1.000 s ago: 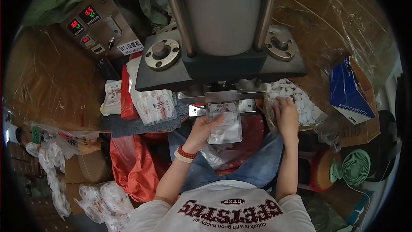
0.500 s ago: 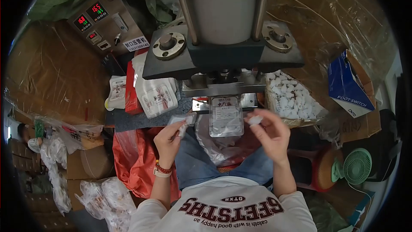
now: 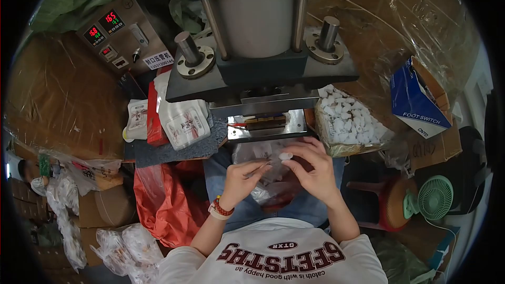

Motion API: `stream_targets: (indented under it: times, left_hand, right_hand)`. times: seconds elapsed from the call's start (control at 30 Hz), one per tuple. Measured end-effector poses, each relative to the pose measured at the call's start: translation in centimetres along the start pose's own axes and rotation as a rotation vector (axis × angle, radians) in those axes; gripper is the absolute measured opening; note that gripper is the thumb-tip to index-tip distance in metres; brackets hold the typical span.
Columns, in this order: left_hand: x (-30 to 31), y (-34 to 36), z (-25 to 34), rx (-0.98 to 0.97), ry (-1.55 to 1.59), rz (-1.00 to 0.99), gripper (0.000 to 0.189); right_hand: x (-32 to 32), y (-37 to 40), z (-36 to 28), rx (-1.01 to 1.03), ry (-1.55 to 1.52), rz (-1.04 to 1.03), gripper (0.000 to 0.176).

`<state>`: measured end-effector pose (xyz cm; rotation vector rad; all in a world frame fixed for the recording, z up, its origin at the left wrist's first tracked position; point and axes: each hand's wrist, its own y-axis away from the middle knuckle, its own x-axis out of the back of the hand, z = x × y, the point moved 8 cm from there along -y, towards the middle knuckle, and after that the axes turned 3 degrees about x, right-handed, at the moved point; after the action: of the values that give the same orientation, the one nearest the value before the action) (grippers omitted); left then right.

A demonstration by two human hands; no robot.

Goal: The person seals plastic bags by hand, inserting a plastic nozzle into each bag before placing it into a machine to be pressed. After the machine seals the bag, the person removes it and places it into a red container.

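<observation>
My right hand [image 3: 314,171] pinches a small white piece [image 3: 285,156] between thumb and fingertips. Just left of it, my left hand [image 3: 246,180] is closed at the fingertips; what they hold is too hidden to make out. Behind both hands, a clear plastic bag [image 3: 263,192] hangs between my knees. Straight ahead stands a press [image 3: 263,68], its jaw [image 3: 265,121] parted above a lit metal bed. Several flat printed packs [image 3: 187,126] lie stacked to the left of the press. On the right, many similar white pieces [image 3: 350,118] fill a shallow box.
A control box [image 3: 123,34] with lit red and green digits stands at the back left. At right are a blue foot-switch carton [image 3: 420,97], a round stool [image 3: 397,205] and a green fan [image 3: 435,197]. A red bag [image 3: 168,202] hangs at lower left.
The press posts now stand taller and the printed pack under its jaw is gone from there. My hands have come together in front of the bag. The view has shifted slightly.
</observation>
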<state>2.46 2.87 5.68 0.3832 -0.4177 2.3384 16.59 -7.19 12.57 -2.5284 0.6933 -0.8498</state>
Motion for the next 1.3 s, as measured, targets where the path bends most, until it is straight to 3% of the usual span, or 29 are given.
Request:
stream_targets:
  times: [0.13,0.2,0.23,0.33,0.4,0.43,0.5,0.6,0.63,0.67,0.73,0.8,0.9,0.97,1.03,1.07,1.13,1.17,1.2,1.27,1.3]
  left_hand:
    - [0.6,-0.6,0.8,-0.061,-0.139,0.059,0.017]
    - [0.8,-1.0,3.5,-0.255,-0.187,0.071,0.015]
    - [0.9,-1.0,3.8,-0.254,-0.188,0.072,0.015]
    - [0.4,-0.8,2.9,-0.124,0.016,-0.056,0.016]
    - [-1.4,-0.6,-1.0,0.253,0.146,-0.196,0.014]
    - [-2.1,-0.8,-2.1,0.255,0.148,-0.196,0.014]
    - [-3.8,-1.4,-6.2,0.566,0.63,-0.117,0.016]
    - [-3.0,-3.6,-5.7,0.578,0.782,-0.037,0.017]
    - [-2.8,-4.5,-5.4,0.563,0.84,-0.031,0.019]
    - [-2.7,-5.1,-5.8,0.564,0.841,-0.029,0.019]
    - [-2.9,-5.7,-6.8,0.604,0.89,-0.078,0.019]
    - [-2.9,-6.1,-6.6,0.571,0.928,-0.068,0.022]
    - [-2.1,-5.2,-7.4,0.644,0.82,-0.091,0.028]
    - [3.7,-5.3,-6.5,0.493,0.07,0.125,0.049]
    - [9.3,-3.7,-1.4,0.026,-0.988,0.579,0.069]
    - [10.6,-2.7,-2.7,0.029,-0.992,0.578,0.069]
    - [10.3,-1.5,-7.0,0.164,-1.241,0.245,0.086]
    - [9.6,-0.4,-6.5,0.071,-1.213,0.196,0.074]
    - [9.8,0.5,-6.9,0.064,-1.217,0.193,0.074]
    - [9.6,2.5,-7.2,-0.092,-0.882,0.171,0.049]
    - [9.4,2.8,-6.6,-0.088,-0.883,0.17,0.049]
  right_hand:
    - [1.4,-0.5,-0.7,0.081,0.093,0.007,0.021]
    - [-0.6,-0.7,-0.7,0.112,-0.02,-0.132,0.022]
    - [-0.5,-0.9,-0.6,0.113,-0.021,-0.132,0.022]
    - [-1.0,-1.2,-0.6,0.123,-0.12,-0.197,0.029]
    - [-1.4,-1.5,1.0,-0.093,-0.074,-0.163,0.034]
    - [-1.4,-1.5,1.4,-0.096,-0.074,-0.165,0.034]
    - [1.3,-1.6,3.4,-0.153,0.058,0.07,0.036]
    - [6.0,-1.4,4.8,-0.284,0.105,0.186,0.029]
    - [7.2,-1.6,5.0,-0.259,0.255,0.226,0.024]
    - [7.4,-1.6,6.2,-0.258,0.254,0.223,0.024]
    - [6.9,-1.3,8.7,-0.234,0.849,0.128,0.02]
    - [6.1,-0.7,11.1,-0.26,0.803,0.085,0.021]
    - [6.0,-0.1,12.4,-0.258,0.66,0.044,0.023]
    - [6.1,-0.4,12.3,-0.229,0.576,0.065,0.024]
    - [7.1,0.5,13.5,-0.42,0.506,0.188,0.026]
    - [7.0,0.6,13.5,-0.421,0.502,0.184,0.026]
    - [7.1,0.1,12.8,-0.315,0.492,0.239,0.025]
    - [7.3,-0.3,12.9,-0.312,0.488,0.243,0.025]
    - [7.4,-0.8,12.4,-0.235,0.498,0.238,0.024]
    - [7.4,-1.3,11.2,-0.164,0.509,0.223,0.024]
    - [7.7,-1.7,10.2,-0.153,0.406,0.29,0.023]
